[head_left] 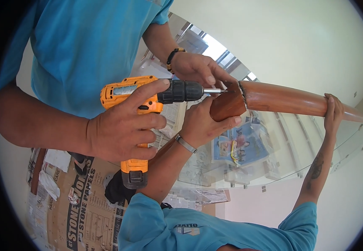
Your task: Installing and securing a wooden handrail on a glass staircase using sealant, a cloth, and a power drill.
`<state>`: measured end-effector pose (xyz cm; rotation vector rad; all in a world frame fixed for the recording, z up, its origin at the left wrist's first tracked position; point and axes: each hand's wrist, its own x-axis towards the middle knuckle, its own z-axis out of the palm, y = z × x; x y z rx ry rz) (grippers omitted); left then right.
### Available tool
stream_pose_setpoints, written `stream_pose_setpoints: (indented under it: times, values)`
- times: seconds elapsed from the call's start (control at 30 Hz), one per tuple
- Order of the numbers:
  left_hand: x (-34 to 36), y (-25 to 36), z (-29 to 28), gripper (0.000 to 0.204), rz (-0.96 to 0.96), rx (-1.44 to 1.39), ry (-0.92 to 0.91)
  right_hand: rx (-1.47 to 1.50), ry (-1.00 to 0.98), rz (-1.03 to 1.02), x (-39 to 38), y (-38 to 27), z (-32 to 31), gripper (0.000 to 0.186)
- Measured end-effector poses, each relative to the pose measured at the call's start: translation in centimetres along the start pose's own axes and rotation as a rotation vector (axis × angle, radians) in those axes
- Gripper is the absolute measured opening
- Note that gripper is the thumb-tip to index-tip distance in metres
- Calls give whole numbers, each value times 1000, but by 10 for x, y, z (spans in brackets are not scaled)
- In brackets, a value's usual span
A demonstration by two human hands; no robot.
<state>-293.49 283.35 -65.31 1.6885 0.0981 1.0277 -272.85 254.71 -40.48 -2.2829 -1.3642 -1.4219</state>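
My left hand [204,119], with a metal bracelet at the wrist, is closed around a short end piece [230,104] of reddish-brown wood from below. A dark, rough-edged joint line parts it from a long wooden handrail [286,97] running right. Farther along, my right hand [334,111] grips that rail, fingers over its top. A co-worker in a blue shirt holds an orange and black cordless drill [135,94] in one hand [131,125]. Its bit [213,90] reaches the end piece. The co-worker's other hand [196,69], wearing a beaded bracelet, has fingertips near the joint.
Below the rail are stairs and a clear glass panel [282,167]. A blue printed sheet [244,144] with a small yellow item lies there. Printed cardboard [81,201] and papers cover the floor at lower left. A pale wall [273,33] rises behind the rail.
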Motion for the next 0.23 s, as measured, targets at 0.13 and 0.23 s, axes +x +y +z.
stream_pose_setpoints:
  times: [0.13,0.23]
  values:
    - [-6,0,-5,64,-85,-5,-43,-43,-21,-36,-1,-6,4,36]
    - [-9,0,-8,61,-155,28,-67,-66,-19,-56,1,-11,5,36]
